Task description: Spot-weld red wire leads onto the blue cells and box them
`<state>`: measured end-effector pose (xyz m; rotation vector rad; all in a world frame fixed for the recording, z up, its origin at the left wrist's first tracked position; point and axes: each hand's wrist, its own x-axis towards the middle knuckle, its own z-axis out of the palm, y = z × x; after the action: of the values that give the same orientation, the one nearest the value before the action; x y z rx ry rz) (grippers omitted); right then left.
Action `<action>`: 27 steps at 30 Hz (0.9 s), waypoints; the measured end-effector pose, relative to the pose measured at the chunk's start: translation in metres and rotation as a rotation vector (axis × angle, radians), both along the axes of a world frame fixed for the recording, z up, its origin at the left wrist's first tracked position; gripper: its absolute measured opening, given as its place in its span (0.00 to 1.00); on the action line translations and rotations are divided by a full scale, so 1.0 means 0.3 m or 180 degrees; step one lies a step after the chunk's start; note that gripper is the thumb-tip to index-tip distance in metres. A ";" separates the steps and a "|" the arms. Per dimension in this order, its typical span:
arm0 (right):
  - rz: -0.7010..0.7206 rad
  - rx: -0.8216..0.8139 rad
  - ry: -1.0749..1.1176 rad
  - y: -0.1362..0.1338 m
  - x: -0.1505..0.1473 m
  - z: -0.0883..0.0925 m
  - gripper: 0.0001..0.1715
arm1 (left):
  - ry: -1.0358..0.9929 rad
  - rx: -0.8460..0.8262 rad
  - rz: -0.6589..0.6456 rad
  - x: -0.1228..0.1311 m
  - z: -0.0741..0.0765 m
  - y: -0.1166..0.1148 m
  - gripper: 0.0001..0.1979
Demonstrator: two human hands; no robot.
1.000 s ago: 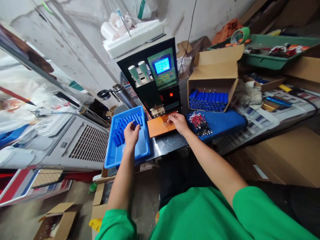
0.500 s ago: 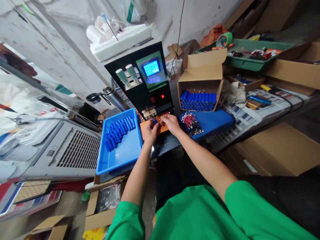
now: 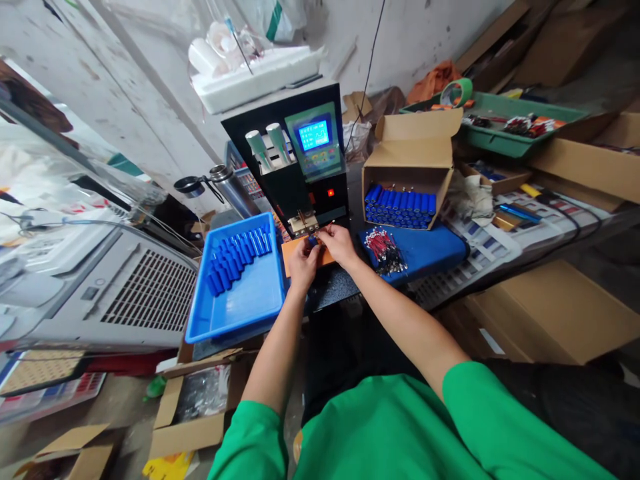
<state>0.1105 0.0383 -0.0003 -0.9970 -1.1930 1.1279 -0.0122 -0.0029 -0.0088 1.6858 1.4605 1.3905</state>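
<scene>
My left hand (image 3: 303,263) is closed round a blue cylindrical battery cell (image 3: 313,241) over an orange board (image 3: 291,254). Beside it my right hand (image 3: 339,244) pinches something small at the cell's end; the fingers mostly hide it, though a pale tip shows above them. Just behind the hands are the electrode pins (image 3: 301,220) of a black spot welder (image 3: 320,193) with a lit blue screen. At the left, a blue tray (image 3: 250,303) holds rows of blue cells (image 3: 233,257). To the right, red and black wire leads (image 3: 384,250) lie on a blue pad (image 3: 430,248).
An open cardboard box (image 3: 413,160) of blue cells stands behind the pad. A steel flask (image 3: 233,193) is behind the tray. White foam (image 3: 255,77) rests on the welder. A green tray (image 3: 520,110) with wires sits at the far right.
The view has shifted slightly, so the welder and box appear lower and farther right. My right hand has come a little closer to my left hand and the welder's pins.
</scene>
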 end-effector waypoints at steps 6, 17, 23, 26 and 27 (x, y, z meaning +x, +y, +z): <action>-0.0085 0.0007 -0.0509 -0.006 -0.010 0.025 0.12 | 0.0072 0.0057 0.0105 0.004 0.002 -0.003 0.08; -0.0145 -0.0052 -0.0782 -0.028 -0.009 0.056 0.12 | 0.0080 0.0016 0.0117 -0.001 -0.009 0.002 0.11; -0.0157 -0.0019 -0.0748 -0.020 -0.007 0.045 0.13 | 0.0044 -0.0023 0.0118 0.006 0.002 -0.004 0.10; -0.0153 -0.0028 -0.0728 -0.017 -0.008 0.040 0.12 | 0.0016 -0.0020 0.0108 0.006 0.003 -0.005 0.10; -0.0157 -0.0026 -0.0720 -0.017 -0.008 0.039 0.12 | 0.0005 -0.0024 0.0109 0.006 0.002 -0.004 0.11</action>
<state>0.1081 0.0334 0.0112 -1.1774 -1.3362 1.0011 -0.0104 -0.0041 -0.0083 1.6651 1.5003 1.4004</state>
